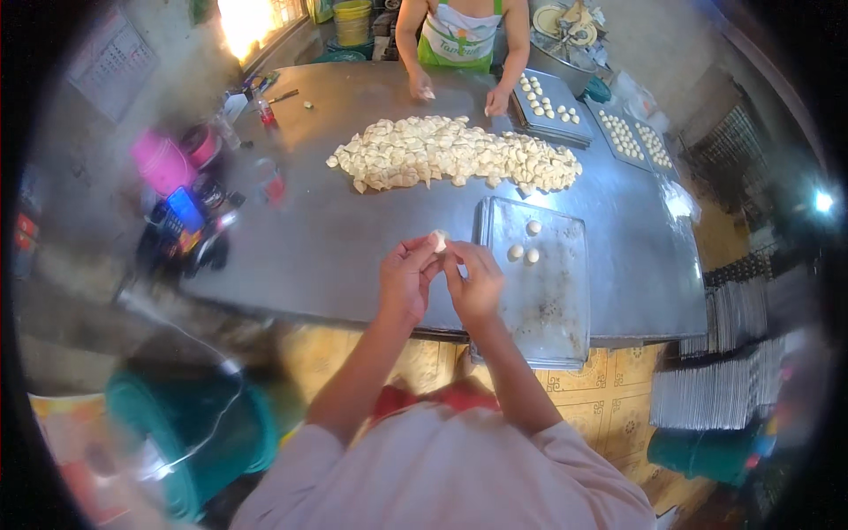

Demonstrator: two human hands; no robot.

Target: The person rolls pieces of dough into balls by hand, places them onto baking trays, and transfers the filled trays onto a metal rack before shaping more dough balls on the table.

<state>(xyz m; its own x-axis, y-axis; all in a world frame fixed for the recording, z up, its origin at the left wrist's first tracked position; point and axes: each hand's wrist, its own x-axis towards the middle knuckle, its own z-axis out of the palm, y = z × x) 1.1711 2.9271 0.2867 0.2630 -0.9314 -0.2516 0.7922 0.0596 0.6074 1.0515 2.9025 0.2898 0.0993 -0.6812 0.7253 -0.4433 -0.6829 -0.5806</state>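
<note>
A small piece of pale dough (pixel 439 240) is pinched between the fingertips of my left hand (pixel 409 276) and my right hand (pixel 474 281), just above the near part of the metal table. Beyond my hands a long heap of cut dough pieces (pixel 450 152) stretches across the table. Right of my right hand lies a metal baking tray (pixel 548 305), its near end over the table edge. Three round dough balls (pixel 533 255) rest on it. Its bare surface has dark stains.
Across the metal table (pixel 300 230) a co-worker in an apron (pixel 459 40) handles dough. Stacked trays (pixel 552 102) with dough balls stand at the far right. Bottles, a pink bucket (pixel 162 163) and a phone (pixel 185 210) crowd the left. Green tubs (pixel 190 433) stand on the floor.
</note>
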